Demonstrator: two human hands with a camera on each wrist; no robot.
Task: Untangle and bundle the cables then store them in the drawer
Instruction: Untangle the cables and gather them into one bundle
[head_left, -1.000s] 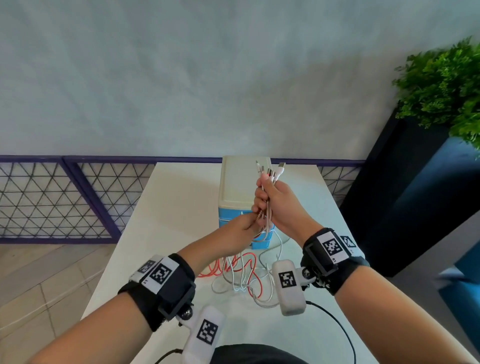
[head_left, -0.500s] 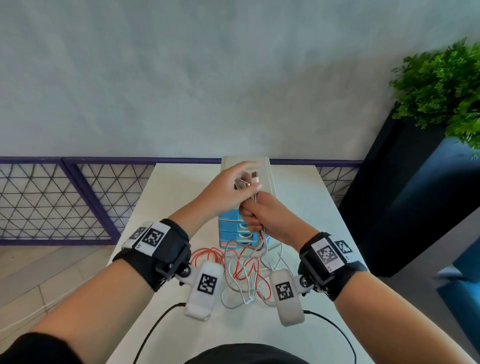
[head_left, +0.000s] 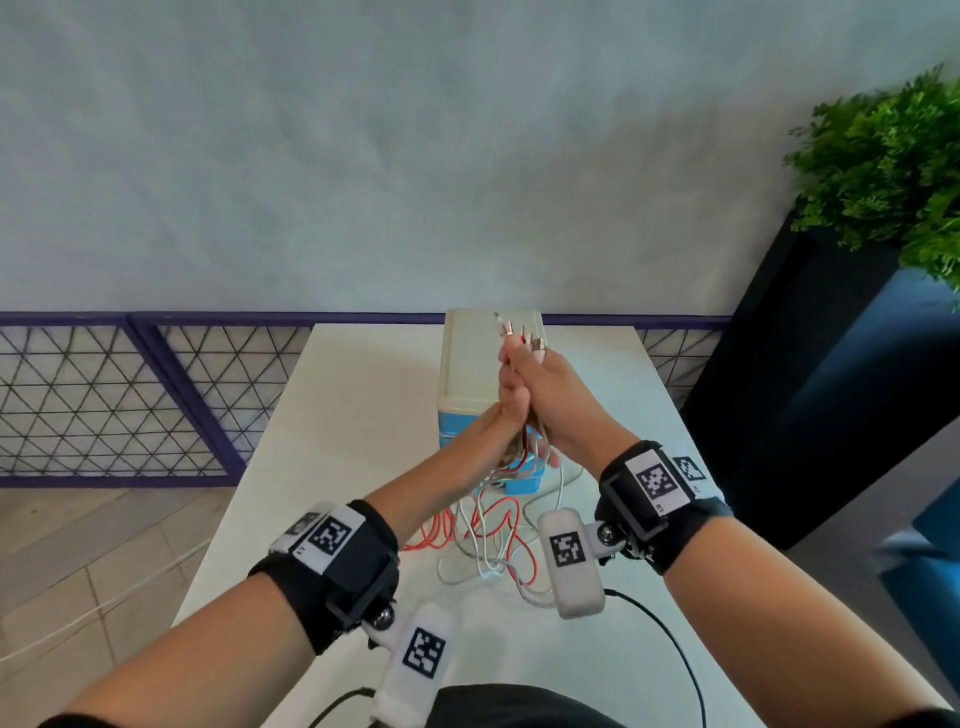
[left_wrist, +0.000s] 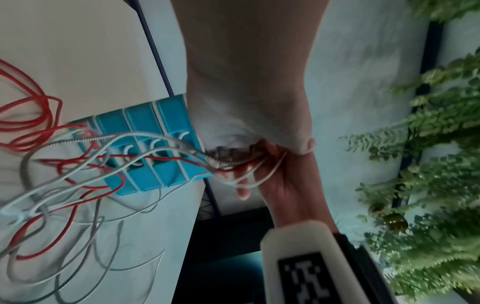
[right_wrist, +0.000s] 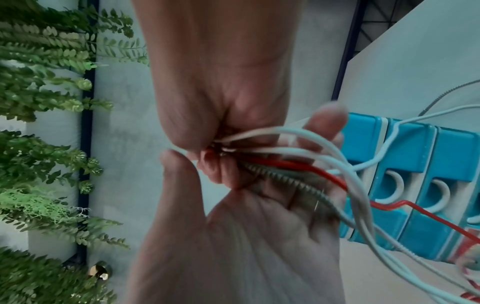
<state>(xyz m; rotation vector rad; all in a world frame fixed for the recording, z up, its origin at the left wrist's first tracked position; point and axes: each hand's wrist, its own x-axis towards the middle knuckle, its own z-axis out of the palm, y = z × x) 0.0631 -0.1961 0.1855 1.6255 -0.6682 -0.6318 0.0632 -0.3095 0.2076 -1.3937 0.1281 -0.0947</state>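
White, red and braided grey cables (head_left: 488, 530) hang in a tangle from my two hands to the white table (head_left: 353, 415). My right hand (head_left: 540, 384) grips the cable ends in a fist, and their plugs (head_left: 511, 332) stick out above it. Directly under it my left hand (head_left: 506, 415) wraps round the same strands. In the right wrist view the cables (right_wrist: 298, 164) run across the left palm (right_wrist: 246, 226). The blue drawer unit (head_left: 467, 364) with its cream top stands behind the hands, its drawers (left_wrist: 155, 123) closed.
A dark planter (head_left: 805, 364) with a green plant (head_left: 883, 171) stands past the table's right edge. A purple mesh railing (head_left: 130, 395) runs along the wall at the left. Black leads (head_left: 665, 639) from the wrist cameras trail over the near table.
Half a second ago my left hand was up at the plugs above the right hand. It has dropped below the right hand onto the strands, and the right hand has risen slightly.
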